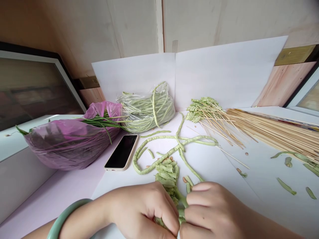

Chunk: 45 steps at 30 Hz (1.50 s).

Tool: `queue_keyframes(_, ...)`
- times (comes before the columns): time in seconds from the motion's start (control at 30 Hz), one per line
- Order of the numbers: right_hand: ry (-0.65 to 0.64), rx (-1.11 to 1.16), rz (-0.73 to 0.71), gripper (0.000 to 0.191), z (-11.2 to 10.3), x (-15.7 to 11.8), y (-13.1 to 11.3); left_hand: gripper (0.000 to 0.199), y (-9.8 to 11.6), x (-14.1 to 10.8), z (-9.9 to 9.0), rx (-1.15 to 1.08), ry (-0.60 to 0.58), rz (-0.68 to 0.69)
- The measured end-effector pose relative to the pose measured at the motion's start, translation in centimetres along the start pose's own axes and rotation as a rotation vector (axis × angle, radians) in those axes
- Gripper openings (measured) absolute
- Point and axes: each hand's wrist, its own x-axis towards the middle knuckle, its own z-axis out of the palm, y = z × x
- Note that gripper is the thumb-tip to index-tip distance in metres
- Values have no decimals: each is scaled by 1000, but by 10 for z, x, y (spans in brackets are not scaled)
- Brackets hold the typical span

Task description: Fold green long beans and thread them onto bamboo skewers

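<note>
At the bottom middle, my left hand [146, 209] is closed, with green long bean showing between its fingers. My right hand [214, 212] is closed right beside it, fingers curled round a piece of long bean; the fingertips of both hands are partly hidden. Just beyond them lies a stack of pleated long bean [167, 174], which passes partly behind my left hand. A whole long bean [159, 162] loops across the white paper past this stack. Short bean bits and brown seeds [184, 179] lie near my right hand.
A clear bag of long beans [147, 111] and a purple bag of greens [72, 146] stand back left, beside a phone [121, 152]. Back right are skewered pleated beans [203, 108] and a heap of bamboo skewers [276, 129]. Bean scraps [286, 186] lie at right.
</note>
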Motion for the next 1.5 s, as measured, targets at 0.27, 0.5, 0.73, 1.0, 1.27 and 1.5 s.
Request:
queue_keyframes(0.27, -108, 102, 77, 37, -24, 10, 1, 42, 10, 1, 1, 16, 40, 8)
queue_keyframes(0.5, 19, 258, 188, 45, -36, 7, 29, 44, 10, -6, -3, 53, 259, 23)
queue_keyframes(0.73, 162, 112, 514, 38, -50, -20, 74, 41, 6, -10, -9, 442, 459, 5)
queue_keyframes(1.0, -115, 223, 488, 16, -38, -6, 44, 21, -4, -2, -6, 992, 319, -339)
queue_keyframes(1.27, -195, 315, 534, 25, -24, 2, 32, 35, -6, -3, -7, 974, 413, -336)
queue_keyframes(1.5, -13, 271, 561, 24, -1, -2, 27, 47, -7, -3, -1, 853, 493, -205)
